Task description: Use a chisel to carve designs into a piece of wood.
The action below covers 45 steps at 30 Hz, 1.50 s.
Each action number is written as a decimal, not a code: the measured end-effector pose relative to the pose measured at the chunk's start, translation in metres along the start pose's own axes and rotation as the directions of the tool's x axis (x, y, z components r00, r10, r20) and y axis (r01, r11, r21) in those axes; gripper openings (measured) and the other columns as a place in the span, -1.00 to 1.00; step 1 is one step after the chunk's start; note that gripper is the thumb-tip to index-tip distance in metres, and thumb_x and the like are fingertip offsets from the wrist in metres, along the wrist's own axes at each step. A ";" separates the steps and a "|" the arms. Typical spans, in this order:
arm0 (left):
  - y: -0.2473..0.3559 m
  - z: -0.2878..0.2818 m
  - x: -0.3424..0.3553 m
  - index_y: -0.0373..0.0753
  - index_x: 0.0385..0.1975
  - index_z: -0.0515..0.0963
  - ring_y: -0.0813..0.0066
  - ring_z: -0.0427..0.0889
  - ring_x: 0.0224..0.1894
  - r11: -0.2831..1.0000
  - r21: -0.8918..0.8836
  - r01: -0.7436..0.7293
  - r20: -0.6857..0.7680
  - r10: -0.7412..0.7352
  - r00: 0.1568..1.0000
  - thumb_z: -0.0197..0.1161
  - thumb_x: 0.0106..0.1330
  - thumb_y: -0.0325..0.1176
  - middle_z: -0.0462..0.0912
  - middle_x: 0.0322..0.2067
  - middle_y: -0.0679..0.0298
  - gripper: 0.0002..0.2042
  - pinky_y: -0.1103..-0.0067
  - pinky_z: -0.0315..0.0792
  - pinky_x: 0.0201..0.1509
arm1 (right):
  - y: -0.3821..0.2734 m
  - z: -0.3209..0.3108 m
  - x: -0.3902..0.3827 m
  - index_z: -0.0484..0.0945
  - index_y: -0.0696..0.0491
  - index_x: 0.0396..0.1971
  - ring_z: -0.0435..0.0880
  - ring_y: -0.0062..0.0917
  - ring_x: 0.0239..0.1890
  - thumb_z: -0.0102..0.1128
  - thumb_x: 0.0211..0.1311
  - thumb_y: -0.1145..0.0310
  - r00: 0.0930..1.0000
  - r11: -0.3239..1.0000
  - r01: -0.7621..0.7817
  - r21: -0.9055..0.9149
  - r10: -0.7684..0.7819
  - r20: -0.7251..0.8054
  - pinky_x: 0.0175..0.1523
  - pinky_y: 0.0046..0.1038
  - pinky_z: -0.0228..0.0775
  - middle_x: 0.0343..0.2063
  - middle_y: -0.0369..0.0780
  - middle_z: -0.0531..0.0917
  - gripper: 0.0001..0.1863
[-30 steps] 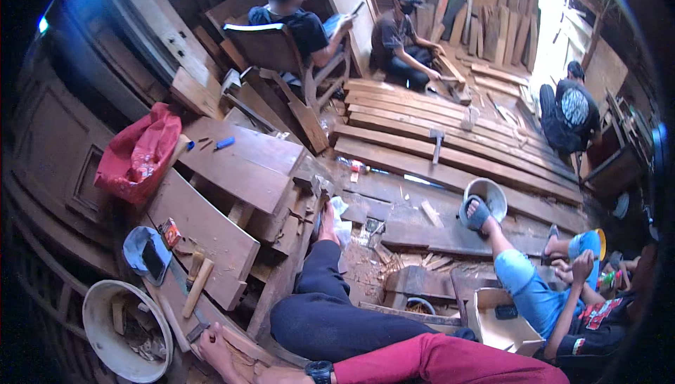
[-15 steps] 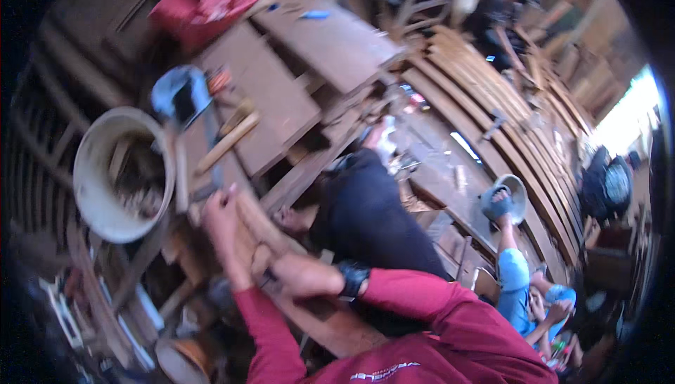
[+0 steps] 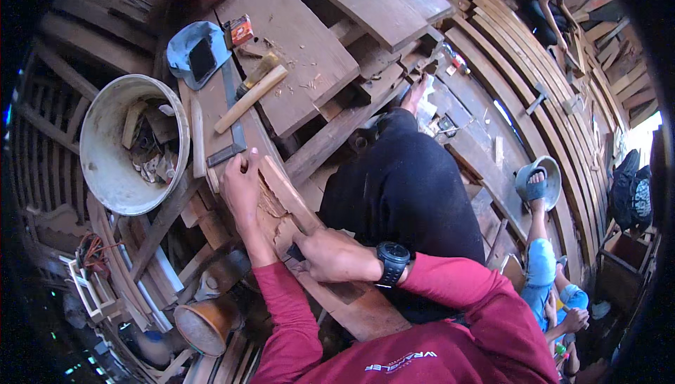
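A narrow piece of wood [image 3: 290, 191] with a rough, splintered hollow lies along the plank bench [image 3: 373, 317] in front of me. My left hand [image 3: 241, 189] rests at its far left side, fingers curled in and closed; what they grip is hidden. Nearer to me, my right hand [image 3: 329, 254] is closed low over the wood, with a dark piece of something showing at its fingers. The rest of that thing is covered by the hand. Just beyond my left hand lie a metal carpenter's square [image 3: 235, 137] and a wooden mallet [image 3: 251, 99].
A white bucket [image 3: 93, 173] with wood scraps stands at left. A blue cloth item [image 3: 181, 41] with a phone and a small orange box [image 3: 240, 29] lie beyond the mallet. Long boards [image 3: 485, 54] stretch along the right. Other people sit at the far right and lower right.
The view has shifted and sharpened, and the bench things now appear lower. My left hand keeps its place by the wood; my right hand stays closed over it, slightly farther forward and right.
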<state>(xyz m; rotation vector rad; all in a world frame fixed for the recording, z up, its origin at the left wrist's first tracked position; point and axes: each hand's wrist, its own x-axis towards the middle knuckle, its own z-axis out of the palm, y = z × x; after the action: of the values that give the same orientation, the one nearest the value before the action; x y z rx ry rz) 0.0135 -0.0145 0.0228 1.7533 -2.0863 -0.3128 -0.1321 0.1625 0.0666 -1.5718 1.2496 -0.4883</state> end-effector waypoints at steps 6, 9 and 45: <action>0.004 -0.012 0.002 -0.39 -0.50 0.45 -0.15 0.49 -0.38 0.996 0.013 0.094 0.042 -0.094 0.995 0.26 0.39 0.03 0.53 -0.50 -0.09 -0.49 0.14 0.34 -0.26 | 0.003 -0.004 -0.001 0.48 0.23 -0.23 0.70 0.07 -0.31 0.27 0.06 0.41 0.999 0.999 0.022 0.047 -0.021 -0.030 -0.20 -0.02 0.56 -0.45 0.13 0.65 -0.70; 0.004 -0.003 0.002 -0.31 -0.38 0.61 -0.12 0.60 -0.33 0.991 -0.073 0.116 0.062 -0.112 0.992 0.28 0.37 0.02 0.65 -0.37 -0.05 -0.58 0.19 0.44 -0.21 | 0.011 0.002 -0.006 0.49 0.22 -0.21 0.68 0.11 -0.29 0.35 0.11 0.32 0.999 1.000 -0.012 0.017 0.013 -0.036 -0.19 -0.01 0.53 -0.44 0.12 0.66 -0.65; -0.004 -0.001 -0.009 -0.27 -0.47 0.72 0.11 0.76 -0.45 0.968 -0.251 0.024 -0.096 -0.050 0.994 0.33 0.26 -0.11 0.71 -0.52 -0.04 -0.69 0.27 0.63 -0.33 | 0.020 0.000 -0.013 0.53 0.20 0.06 0.76 -0.41 -0.20 0.34 0.25 0.40 0.991 0.984 -0.135 0.116 0.136 -0.004 -0.05 -0.38 0.55 -0.28 -0.08 0.75 -0.59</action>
<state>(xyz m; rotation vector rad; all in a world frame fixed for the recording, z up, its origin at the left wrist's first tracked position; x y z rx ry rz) 0.0186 -0.0063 0.0210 1.6248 -1.8556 -0.4659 -0.1466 0.1749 0.0521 -1.3789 1.3045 -0.4751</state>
